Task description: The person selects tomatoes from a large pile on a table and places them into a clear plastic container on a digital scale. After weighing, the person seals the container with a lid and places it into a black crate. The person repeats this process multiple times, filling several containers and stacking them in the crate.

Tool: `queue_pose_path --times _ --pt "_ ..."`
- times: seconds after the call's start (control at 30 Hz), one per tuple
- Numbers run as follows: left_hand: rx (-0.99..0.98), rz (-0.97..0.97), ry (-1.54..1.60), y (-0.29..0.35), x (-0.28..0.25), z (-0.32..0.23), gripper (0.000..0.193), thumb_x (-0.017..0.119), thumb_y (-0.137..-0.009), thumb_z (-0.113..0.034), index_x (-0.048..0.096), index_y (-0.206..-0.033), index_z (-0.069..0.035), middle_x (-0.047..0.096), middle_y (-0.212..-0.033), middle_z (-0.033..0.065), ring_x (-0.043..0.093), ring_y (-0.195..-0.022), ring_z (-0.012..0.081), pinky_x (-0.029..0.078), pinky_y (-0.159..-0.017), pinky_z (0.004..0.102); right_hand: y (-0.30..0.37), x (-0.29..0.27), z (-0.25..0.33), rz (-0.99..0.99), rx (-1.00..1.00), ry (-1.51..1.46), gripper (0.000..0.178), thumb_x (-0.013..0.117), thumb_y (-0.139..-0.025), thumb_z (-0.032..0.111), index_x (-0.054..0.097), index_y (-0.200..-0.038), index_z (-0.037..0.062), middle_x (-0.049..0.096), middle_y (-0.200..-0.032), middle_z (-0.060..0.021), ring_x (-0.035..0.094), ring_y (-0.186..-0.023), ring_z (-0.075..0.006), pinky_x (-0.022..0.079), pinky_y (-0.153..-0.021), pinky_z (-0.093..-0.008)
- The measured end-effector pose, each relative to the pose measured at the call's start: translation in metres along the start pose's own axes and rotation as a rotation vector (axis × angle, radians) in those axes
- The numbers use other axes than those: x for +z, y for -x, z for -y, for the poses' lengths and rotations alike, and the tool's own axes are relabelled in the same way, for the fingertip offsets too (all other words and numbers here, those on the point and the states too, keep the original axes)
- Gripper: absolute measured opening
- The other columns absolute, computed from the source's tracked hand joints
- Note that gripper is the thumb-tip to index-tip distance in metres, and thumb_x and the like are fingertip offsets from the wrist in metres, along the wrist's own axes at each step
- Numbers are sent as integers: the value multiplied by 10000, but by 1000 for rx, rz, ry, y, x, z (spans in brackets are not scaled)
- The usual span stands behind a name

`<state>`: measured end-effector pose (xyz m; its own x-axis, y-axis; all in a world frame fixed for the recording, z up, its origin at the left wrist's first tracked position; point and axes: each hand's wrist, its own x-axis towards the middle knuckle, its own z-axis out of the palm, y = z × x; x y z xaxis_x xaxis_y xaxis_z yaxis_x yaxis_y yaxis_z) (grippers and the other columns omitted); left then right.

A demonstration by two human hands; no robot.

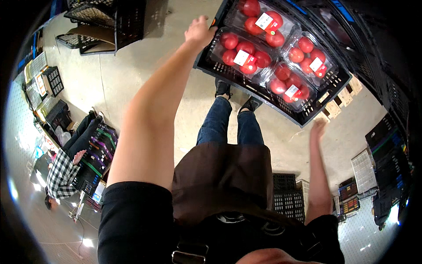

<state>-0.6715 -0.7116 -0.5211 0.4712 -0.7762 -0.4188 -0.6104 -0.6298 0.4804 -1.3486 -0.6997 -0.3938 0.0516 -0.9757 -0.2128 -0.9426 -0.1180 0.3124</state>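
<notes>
A black plastic crate (246,81) sits tilted across the upper right. Inside it are several clear packs of red tomatoes, such as the near left pack (246,53) and the near right pack (290,83), each with a white and red label. My left hand (200,31) is closed at the crate's left end; some of its fingers are hidden at the rim. My right hand (318,126) is by the crate's near right corner, below its right end. Its fingers are blurred, and whether they touch the crate cannot be told.
More black crates (373,57) stand along the right, beside a wooden pallet (338,103). Empty black crates (105,26) are at the upper left. Low black crates (288,193) stand right of my apron. At the far left, a person in a checked shirt (61,176) is near stacked crates.
</notes>
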Motion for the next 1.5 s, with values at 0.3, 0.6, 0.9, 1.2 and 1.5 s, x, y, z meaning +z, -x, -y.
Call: queue_pose_path --times 0.3,0.6,0.9,1.2,1.5 --pt "197 280 313 416 -30 40 126 576 -871 -178 573 -818 -64 607 -795 178 601 -747 364 483 -641 449 240 -208 227 643 -298 -335 213 612 -898 154 481 -1026 45 520 -955 -199 563 -847 -397 473 -739 -481" --pt "423 571 281 457 -50 20 342 589 -863 -317 525 -1044 -33 592 -1020 189 591 -970 373 482 -849 478 243 -243 231 680 -356 -269 213 464 -867 120 615 -980 20 624 -905 -245 604 -904 -441 476 -813 -527" --pt "-189 640 529 454 -94 3 507 539 -883 -427 625 -1139 1 628 -1149 248 577 -1122 389 438 -976 435 178 -252 180 792 -887 -192 373 616 -865 358 564 -1013 20 591 -931 -261 601 -913 -429 494 -781 -502" --pt "-888 254 878 744 37 140 413 551 -874 -322 632 -1092 19 680 -908 193 656 -775 258 519 -660 411 123 -302 122 1123 -987 -287 344 633 -818 371 586 -897 40 603 -862 -174 605 -807 -332 479 -637 -443" --pt "-1072 -175 1009 824 -12 108 374 518 -881 -334 639 -904 20 669 -766 170 651 -685 286 512 -646 431 160 -355 357 989 -980 -52 301 612 -823 331 577 -844 33 596 -798 -162 603 -747 -310 476 -605 -430"
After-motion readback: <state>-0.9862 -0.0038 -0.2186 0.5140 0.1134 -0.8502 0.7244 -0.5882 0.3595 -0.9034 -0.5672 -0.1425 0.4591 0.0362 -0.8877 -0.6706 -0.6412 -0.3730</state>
